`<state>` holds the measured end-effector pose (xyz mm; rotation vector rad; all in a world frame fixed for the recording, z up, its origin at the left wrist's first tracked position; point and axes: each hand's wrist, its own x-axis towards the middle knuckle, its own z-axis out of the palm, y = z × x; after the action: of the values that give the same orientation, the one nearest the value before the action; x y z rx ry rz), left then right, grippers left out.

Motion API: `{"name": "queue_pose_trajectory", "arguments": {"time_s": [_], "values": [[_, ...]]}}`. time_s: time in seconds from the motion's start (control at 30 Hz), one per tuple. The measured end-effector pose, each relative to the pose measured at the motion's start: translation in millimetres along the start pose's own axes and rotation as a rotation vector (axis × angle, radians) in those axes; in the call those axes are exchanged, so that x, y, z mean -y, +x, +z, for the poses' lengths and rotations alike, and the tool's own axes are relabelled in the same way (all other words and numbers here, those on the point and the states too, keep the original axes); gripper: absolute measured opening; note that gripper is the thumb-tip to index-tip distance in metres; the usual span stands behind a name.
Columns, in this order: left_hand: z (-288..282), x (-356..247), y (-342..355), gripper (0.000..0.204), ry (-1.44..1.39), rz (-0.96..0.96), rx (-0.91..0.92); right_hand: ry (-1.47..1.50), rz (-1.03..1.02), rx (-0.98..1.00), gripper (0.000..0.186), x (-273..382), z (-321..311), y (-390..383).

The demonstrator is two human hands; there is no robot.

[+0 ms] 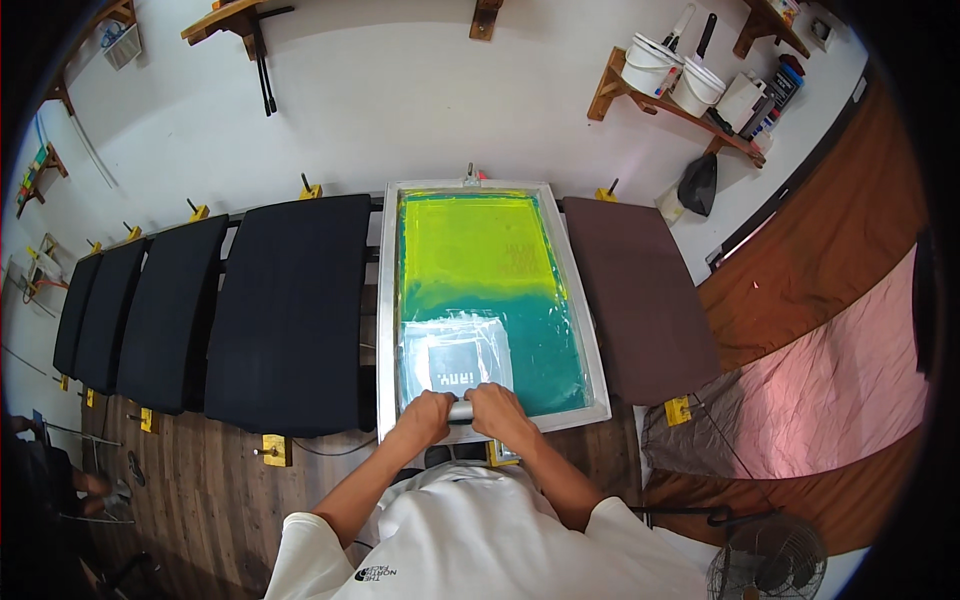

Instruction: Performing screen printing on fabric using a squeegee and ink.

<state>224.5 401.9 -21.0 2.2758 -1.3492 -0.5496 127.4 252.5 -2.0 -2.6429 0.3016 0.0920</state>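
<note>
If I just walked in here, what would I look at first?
Probably the bright screen-printing frame in the middle, glowing yellow-green at the far end and teal nearer the person. Both hands, left hand and right hand, grip a squeegee handle at its near edge. A row of dark pallets fans out to the left, and a brown pallet lies on the right.

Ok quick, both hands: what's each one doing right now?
Left hand: closed on the squeegee handle.
Right hand: closed on the same handle, at the near end of the screen frame.
</note>
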Motion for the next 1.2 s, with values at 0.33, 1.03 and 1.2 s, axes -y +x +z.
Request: {"name": "queue_pose_trajectory", "arguments": {"time_s": [0.33, 1.03, 1.2], "values": [[-53, 19, 56, 0.026, -0.013, -0.007, 0.159, -0.013, -0.075, 0.199, 0.019, -22, -34, 58], [-30, -15, 2, 0.039, -0.163, -0.071, 0.009, -0.005, -0.051, 0.112, 0.026, -3, -22, 10], [-37, 22, 70, 0.034, -0.131, -0.051, -0.167, -0.065, 0.028, 0.054, 0.026, -20, -34, 79]]}}
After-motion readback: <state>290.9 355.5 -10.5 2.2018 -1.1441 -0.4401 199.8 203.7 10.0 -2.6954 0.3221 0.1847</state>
